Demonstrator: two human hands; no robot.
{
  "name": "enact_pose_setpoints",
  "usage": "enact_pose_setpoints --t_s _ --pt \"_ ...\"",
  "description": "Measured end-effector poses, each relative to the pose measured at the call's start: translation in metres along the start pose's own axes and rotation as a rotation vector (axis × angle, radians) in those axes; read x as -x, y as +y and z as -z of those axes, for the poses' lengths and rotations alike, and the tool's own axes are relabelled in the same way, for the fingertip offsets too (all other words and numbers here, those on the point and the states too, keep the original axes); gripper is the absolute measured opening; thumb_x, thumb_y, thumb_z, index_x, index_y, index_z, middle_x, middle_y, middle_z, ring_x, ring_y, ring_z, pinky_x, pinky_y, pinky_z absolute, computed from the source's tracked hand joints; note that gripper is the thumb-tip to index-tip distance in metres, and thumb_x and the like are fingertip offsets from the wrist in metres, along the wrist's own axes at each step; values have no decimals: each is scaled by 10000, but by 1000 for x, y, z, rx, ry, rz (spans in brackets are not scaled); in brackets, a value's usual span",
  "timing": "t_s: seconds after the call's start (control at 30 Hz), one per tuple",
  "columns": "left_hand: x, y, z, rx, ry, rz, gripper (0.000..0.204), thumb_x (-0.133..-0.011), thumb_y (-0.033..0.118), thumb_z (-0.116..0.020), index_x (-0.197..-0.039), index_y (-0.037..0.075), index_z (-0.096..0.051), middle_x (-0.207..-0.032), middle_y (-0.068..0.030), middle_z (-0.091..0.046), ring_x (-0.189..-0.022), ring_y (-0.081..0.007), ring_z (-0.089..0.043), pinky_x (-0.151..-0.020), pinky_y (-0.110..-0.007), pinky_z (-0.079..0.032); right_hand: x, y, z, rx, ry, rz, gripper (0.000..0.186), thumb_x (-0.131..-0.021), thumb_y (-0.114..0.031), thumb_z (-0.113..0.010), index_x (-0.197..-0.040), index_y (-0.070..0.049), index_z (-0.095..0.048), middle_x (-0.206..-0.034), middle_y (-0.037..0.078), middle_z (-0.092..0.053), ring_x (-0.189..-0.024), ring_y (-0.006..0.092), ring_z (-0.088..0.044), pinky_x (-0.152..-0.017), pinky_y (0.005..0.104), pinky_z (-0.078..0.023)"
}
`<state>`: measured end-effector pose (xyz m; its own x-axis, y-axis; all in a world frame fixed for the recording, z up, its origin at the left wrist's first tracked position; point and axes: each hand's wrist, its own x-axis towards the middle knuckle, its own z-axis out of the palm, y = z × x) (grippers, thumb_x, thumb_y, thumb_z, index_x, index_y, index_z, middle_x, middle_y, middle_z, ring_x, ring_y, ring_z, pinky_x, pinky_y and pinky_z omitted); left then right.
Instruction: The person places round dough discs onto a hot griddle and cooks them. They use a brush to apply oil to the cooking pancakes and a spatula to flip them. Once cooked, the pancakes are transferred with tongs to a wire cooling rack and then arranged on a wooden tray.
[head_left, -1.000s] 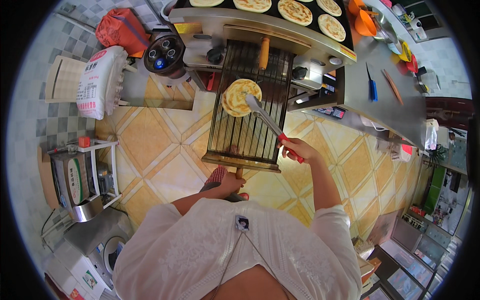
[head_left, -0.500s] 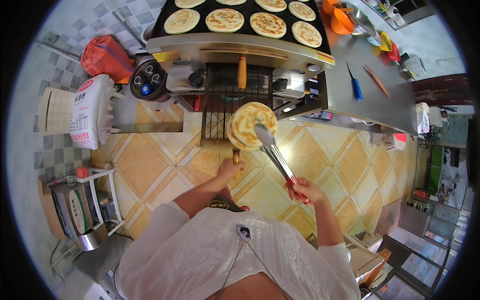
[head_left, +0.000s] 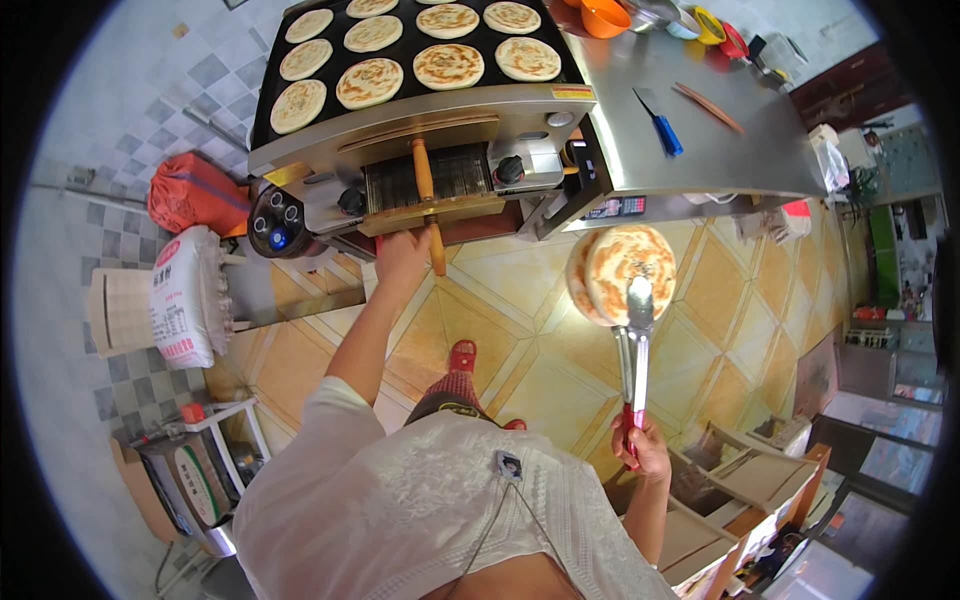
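In my right hand (head_left: 641, 447) are red-handled metal tongs (head_left: 632, 370), gripped by the handle. Their jaws clamp a stack of at least two browned round flatbreads (head_left: 630, 262) above the tiled floor. My left arm reaches forward to the griddle's front, where my left hand (head_left: 402, 257) is against the wooden front and beside the lower wooden handle (head_left: 438, 252) of a wire rack (head_left: 420, 178). That rack sits mostly inside the opening under the griddle. The fingers of this hand are largely hidden. Several flatbreads (head_left: 448, 67) lie in rows on the black griddle (head_left: 420, 25).
An upper wooden handle (head_left: 422, 168) sticks out from the griddle front between black knobs. Right of it, a steel counter (head_left: 690, 165) carries a blue-handled knife (head_left: 663, 130), wooden tongs (head_left: 708, 107) and bowls. At left stand a white sack (head_left: 185, 300) and a red bag (head_left: 200, 195).
The rack has slid forward into the opening, with my left hand moving along with it. My right hand has carried the tongs and flatbreads to the right. My view has shifted.
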<state>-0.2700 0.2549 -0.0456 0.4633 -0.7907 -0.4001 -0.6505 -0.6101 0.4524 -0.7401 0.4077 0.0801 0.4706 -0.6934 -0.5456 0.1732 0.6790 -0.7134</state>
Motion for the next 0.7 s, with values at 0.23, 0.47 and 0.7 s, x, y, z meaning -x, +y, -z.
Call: enact_pose_setpoints --t_s 0.23,0.47,0.7 --pt "-71 63 47 -182 38 126 518 -804 502 -584 -1046 51 -659 -1073 -156 -651 -990 -307 -627 -813 -408 -513 38 23 14 -56 72 147 469 -836 -414 -664 -1014 4 -548 -611 104 -584 -323 65 -322 -321 202 -238" --pt "-12 62 23 -185 69 85 475 -786 450 -594 -995 30 -673 -976 -129 -680 -927 -280 -648 -781 -398 -517 100 69 36 -158 141 195 465 -837 -401 -668 -1029 6 -553 -614 102 -587 -322 68 -320 -321 200 -235" --pt "43 36 -3 -236 196 93 553 -795 538 -545 -1007 43 -667 -1021 -181 -662 -1001 -312 -628 -820 -409 -505 146 110 54 -251 158 293 439 -850 -394 -652 -1028 -5 -557 -636 110 -599 -324 70 -322 -323 201 -233"
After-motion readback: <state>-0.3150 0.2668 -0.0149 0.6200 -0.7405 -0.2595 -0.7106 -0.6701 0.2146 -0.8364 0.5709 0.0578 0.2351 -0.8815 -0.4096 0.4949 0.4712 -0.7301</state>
